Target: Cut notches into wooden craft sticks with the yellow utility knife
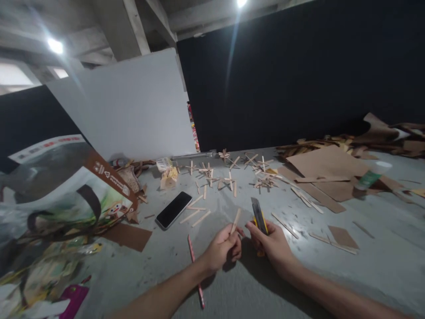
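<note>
My left hand (223, 249) is closed in a pinch on a short wooden stick (236, 220) that points up and away. My right hand (270, 241) grips a yellow utility knife (258, 215) with its dark blade extended forward. The two hands are close together above the grey table (381, 248), almost touching. A red pencil (195, 270) lies on the table under my left forearm.
A black phone (173, 209) lies left of the hands. Several stick crosses (229, 170) and loose sticks are scattered farther back. Brown cardboard pieces (327, 170) pile at the right. A printed bag (63, 195) with clutter sits at the left. A metal ruler (192, 156) lies by the wall.
</note>
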`<state>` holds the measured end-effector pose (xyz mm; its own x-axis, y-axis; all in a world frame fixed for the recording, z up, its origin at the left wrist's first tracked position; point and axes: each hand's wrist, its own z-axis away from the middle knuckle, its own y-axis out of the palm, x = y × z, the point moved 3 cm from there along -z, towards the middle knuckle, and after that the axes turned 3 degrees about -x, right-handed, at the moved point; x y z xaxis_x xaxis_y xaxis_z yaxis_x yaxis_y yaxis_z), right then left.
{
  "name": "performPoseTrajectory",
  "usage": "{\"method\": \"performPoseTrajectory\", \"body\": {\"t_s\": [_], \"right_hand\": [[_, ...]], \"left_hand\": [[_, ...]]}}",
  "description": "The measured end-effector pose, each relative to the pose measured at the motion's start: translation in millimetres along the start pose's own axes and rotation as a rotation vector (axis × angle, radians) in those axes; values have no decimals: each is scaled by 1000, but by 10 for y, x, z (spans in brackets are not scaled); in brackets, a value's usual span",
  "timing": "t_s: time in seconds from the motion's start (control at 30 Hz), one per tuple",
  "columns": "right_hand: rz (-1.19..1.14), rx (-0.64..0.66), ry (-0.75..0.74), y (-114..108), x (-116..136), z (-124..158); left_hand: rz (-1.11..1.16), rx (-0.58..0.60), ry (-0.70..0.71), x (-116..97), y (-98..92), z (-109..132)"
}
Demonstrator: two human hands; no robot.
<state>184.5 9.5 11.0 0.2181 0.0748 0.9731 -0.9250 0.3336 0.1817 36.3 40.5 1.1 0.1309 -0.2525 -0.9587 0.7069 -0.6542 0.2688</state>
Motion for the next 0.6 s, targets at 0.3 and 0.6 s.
{"method": "performPoseTrajectory", "body": {"t_s": [0.3,0.6], "right_hand": [[32,32,86,-8,-139,8],[6,-4,168,-41,-235,55]], "left_hand": [[221,-243,-51,16,-139,-35],[166,-271,-84,33,-142,-15]]}}
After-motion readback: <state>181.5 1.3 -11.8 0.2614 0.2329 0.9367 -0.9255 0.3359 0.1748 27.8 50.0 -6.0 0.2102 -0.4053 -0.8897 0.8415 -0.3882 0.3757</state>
